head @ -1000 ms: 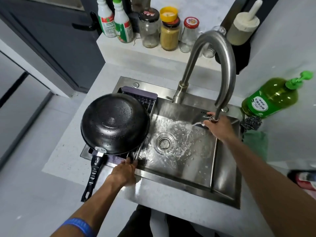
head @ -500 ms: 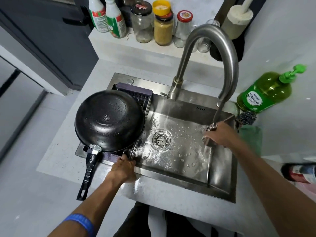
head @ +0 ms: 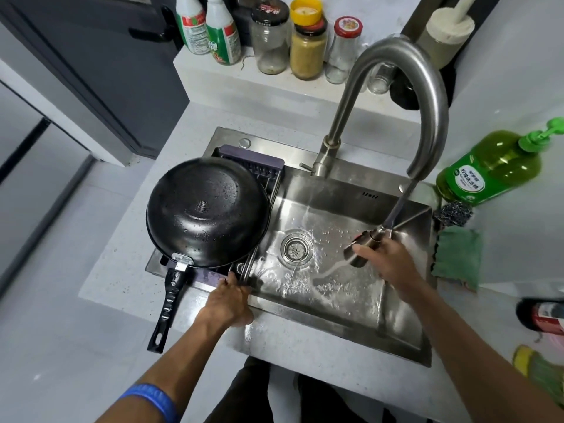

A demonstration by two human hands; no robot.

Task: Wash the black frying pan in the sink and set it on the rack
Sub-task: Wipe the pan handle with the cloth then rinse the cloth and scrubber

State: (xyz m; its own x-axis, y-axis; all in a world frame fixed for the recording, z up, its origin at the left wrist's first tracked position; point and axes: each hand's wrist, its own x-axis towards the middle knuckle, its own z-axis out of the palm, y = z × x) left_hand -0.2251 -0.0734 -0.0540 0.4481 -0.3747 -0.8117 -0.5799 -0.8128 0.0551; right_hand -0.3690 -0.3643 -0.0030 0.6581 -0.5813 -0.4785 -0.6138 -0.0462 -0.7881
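Clutter around the basin, off-task.
Green soap bottle (head: 491,169), steel scrubber (head: 453,213), green cloth (head: 457,257) on counter (head: 122,239) at right; jars (head: 306,44) and two spray bottles (head: 210,29) lined on back ledge (head: 244,87).

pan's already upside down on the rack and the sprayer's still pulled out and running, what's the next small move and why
Probably guide the spray head back up into the faucet spout and shut the water off. The black frying pan already rests upside down on the rack, while the right hand grips the pulled-out head, which is spraying into the sink. The left hand only holds the rack's near edge.
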